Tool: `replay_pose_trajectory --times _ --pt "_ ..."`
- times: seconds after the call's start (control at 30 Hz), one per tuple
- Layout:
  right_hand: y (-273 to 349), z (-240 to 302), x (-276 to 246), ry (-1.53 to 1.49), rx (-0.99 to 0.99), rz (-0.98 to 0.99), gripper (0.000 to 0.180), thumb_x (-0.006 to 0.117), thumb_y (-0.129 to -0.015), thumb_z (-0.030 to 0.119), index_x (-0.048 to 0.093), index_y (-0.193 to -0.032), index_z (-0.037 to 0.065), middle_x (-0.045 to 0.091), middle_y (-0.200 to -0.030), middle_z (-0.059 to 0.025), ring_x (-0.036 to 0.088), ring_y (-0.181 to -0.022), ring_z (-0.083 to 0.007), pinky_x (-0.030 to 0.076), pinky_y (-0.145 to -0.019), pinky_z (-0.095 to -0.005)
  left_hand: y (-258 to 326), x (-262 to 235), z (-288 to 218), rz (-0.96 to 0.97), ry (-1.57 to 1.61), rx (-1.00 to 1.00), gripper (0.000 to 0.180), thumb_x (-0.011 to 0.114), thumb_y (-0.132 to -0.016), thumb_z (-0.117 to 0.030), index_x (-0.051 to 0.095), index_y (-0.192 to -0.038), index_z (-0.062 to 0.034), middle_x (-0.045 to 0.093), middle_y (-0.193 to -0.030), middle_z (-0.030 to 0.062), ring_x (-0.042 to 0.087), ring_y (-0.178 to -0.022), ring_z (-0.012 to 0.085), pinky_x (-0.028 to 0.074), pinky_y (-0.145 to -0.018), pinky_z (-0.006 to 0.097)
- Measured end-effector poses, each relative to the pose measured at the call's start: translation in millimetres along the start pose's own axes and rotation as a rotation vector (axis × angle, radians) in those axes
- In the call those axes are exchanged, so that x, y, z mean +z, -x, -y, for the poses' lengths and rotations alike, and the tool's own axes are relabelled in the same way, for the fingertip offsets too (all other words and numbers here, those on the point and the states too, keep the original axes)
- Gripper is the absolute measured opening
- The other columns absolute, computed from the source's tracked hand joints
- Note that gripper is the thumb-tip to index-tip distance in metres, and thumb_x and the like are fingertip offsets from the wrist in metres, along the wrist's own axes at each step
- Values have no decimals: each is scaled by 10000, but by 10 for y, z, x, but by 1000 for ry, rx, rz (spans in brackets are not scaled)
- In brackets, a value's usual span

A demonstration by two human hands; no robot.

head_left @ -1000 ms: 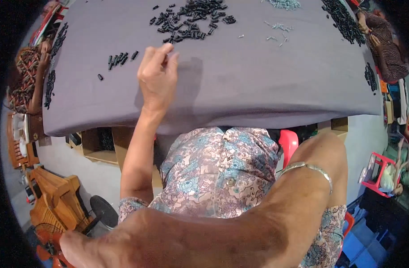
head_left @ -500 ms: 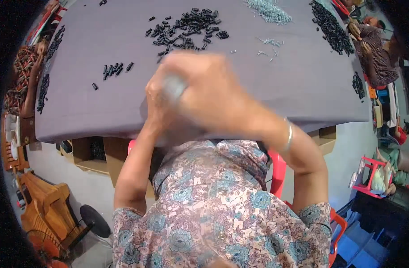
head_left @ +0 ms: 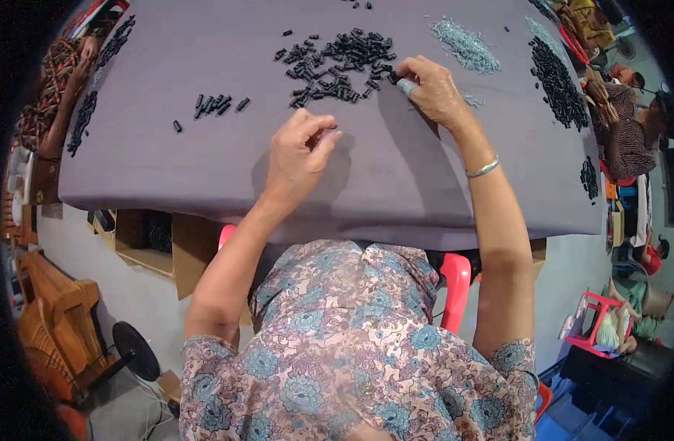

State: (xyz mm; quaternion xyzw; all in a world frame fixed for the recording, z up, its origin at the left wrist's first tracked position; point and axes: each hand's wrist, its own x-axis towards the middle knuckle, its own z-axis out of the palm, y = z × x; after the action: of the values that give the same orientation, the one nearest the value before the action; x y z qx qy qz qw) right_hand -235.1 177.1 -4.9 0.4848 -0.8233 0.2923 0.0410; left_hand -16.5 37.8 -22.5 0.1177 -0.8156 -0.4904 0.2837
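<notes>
My left hand (head_left: pixel 298 154) is over the near middle of the table, its fingers curled and the thumb pressed toward the forefinger. Something small and pale shows at the thumb tip; I cannot make out what it is. My right hand (head_left: pixel 436 92), with a pale wrap (head_left: pixel 407 87) around the thumb, reaches to the right edge of a loose pile of short black tubular parts (head_left: pixel 359 50). Its thumb and forefinger close on one small black part (head_left: pixel 396 76). Further right lies a heap of thin silvery pins (head_left: pixel 465 45), a few of them partly hidden behind my right hand.
Several black parts (head_left: pixel 219 105) lie in a group at the left, with one single piece apart. More black heaps (head_left: pixel 557 84) line the right side, where people sit. A grey cloth (head_left: pixel 168 165) covers the table. Open cardboard boxes (head_left: pixel 145 239) stand beneath it.
My hands were together and blurred over the near middle of the table. They have separated: the right has moved right and away to the black pile, the left stays nearer.
</notes>
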Motion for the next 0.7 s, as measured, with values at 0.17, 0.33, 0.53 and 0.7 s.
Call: replay_pose_trajectory --times 0.17,0.33,0.53,0.7 --pt "-25 -5 -24 3 29 29 173 606 -753 40 612 -925 16 620 -795 -118 597 -743 -256 477 -707 -336 7 -6 3 0 -16 14 129 671 -769 -14 646 -895 -10 536 -736 32 517 -648 103 431 -600 237" --pt "-23 25 -39 -32 104 84 163 604 -759 56 613 -914 5 633 -792 -134 602 -731 -258 480 -695 -339 21 3 15 -1 -5 21 128 672 -769 -21 647 -894 -13 533 -733 30 516 -647 103 430 -598 237" --pt "132 277 -115 -89 83 -68 145 649 -758 69 634 -895 24 643 -733 -63 590 -646 -130 479 -613 -277 30 -33 -14 -34 77 -17 126 673 -763 -48 657 -883 -11 512 -719 29 502 -627 102 421 -581 239" --pt "452 771 -41 -862 261 -51 117 660 -802 8 621 -912 12 610 -776 14 576 -679 -66 488 -603 -214 35 -9 -109 10 315 -50 157 677 -780 -39 649 -933 -17 529 -772 6 507 -670 78 431 -614 220"
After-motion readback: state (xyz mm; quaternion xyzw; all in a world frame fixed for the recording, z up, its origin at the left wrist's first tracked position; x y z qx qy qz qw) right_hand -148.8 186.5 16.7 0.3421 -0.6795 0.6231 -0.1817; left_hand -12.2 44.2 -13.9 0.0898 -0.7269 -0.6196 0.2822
